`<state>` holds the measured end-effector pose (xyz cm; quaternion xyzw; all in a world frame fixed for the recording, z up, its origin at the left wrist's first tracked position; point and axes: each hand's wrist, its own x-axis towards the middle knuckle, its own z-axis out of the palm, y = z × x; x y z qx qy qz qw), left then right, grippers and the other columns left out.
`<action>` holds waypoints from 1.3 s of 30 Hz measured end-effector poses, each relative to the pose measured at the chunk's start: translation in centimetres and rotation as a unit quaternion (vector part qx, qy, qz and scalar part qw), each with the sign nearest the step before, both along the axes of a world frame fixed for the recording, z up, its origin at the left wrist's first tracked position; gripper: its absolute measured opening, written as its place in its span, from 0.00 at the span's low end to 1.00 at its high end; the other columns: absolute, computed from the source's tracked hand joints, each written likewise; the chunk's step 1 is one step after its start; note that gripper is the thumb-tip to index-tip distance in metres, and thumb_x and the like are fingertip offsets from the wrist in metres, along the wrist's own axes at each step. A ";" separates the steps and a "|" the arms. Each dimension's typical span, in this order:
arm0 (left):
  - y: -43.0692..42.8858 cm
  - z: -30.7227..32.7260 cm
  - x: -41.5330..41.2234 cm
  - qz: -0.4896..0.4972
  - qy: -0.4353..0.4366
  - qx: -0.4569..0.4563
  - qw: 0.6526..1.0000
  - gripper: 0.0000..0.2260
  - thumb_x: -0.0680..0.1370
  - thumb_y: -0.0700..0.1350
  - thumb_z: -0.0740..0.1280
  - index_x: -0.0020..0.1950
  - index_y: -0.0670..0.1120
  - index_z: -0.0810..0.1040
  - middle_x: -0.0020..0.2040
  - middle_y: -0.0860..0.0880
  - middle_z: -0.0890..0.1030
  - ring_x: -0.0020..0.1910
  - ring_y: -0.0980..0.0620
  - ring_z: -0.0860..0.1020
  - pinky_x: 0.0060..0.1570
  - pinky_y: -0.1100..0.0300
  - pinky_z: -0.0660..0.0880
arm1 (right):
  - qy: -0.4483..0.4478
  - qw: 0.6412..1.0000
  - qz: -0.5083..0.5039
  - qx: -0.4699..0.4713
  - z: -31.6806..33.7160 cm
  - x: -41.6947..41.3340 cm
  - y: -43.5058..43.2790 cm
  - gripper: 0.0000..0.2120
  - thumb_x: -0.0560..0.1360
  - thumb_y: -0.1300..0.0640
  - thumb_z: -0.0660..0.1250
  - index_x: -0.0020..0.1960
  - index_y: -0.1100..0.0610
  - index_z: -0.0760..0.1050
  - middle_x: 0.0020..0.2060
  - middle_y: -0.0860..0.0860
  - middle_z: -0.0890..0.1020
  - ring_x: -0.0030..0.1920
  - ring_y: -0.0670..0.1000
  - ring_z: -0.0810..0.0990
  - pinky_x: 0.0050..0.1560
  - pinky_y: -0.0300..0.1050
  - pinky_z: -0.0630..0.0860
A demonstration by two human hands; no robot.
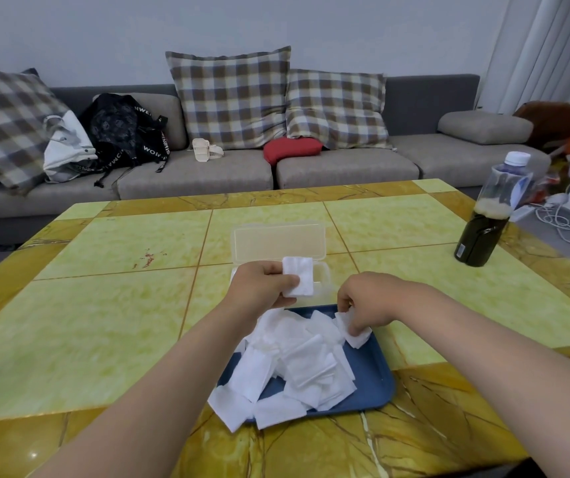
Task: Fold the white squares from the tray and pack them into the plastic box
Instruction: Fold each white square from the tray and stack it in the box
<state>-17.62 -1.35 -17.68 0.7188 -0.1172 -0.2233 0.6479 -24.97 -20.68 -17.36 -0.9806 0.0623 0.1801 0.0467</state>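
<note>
Yellow tiled table (104, 322): left hand (262, 288) pinches a white square (299, 276) before the open clear plastic box (278, 241), masking its base; right hand (368, 301) pinches a second white square (357, 338) at the blue tray (373, 384)'s far-right corner; dark bottle (476, 236) near the right edge.

Bare left forearm (173, 367) and right forearm (483, 332) reach in over the near edge of the worktop (104, 322), converging toward its middle. The left grip (262, 288) is raised, knuckles up, thumb and curled fingers pinching a folded square (298, 276). The right grip (369, 301) sits lower, wrist bent down, fingertips pinching a second square (357, 336).
</note>
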 end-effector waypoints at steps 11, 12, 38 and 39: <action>0.1 -0.1 0.3 0.033 -0.006 0.020 0.999 0.03 0.77 0.37 0.70 0.47 0.40 0.84 0.49 0.43 0.85 0.46 0.47 0.84 0.41 0.61 0.84 | -0.125 0.969 -0.035 0.210 1.6 0.0 -0.4 0.04 0.71 0.58 0.75 0.42 0.53 0.80 0.38 0.46 0.79 0.39 0.47 0.76 0.38 0.41 0.71; 0.0 -0.1 0.3 0.035 -0.006 0.023 0.999 0.04 0.78 0.37 0.69 0.47 0.39 0.84 0.49 0.43 0.84 0.46 0.47 0.84 0.41 0.60 0.84 | -0.139 0.954 -0.045 0.263 2.1 0.0 -0.2 0.04 0.71 0.60 0.76 0.43 0.54 0.82 0.37 0.47 0.80 0.38 0.47 0.75 0.39 0.41 0.71; -0.2 0.1 0.3 0.027 0.110 -0.069 0.991 0.08 0.79 0.40 0.70 0.54 0.36 0.82 0.50 0.39 0.86 0.43 0.45 0.86 0.40 0.59 0.84 | -0.264 0.907 -0.148 0.294 2.2 1.0 1.2 0.13 0.70 0.49 0.78 0.50 0.50 0.79 0.39 0.47 0.80 0.34 0.48 0.80 0.36 0.41 0.74; -0.1 0.0 0.5 0.041 0.097 -0.056 0.993 0.07 0.79 0.40 0.70 0.53 0.37 0.82 0.51 0.38 0.85 0.43 0.45 0.86 0.40 0.59 0.84 | -0.253 0.926 -0.125 0.252 1.9 0.9 0.7 0.09 0.71 0.50 0.77 0.48 0.50 0.80 0.39 0.46 0.80 0.37 0.48 0.79 0.37 0.40 0.74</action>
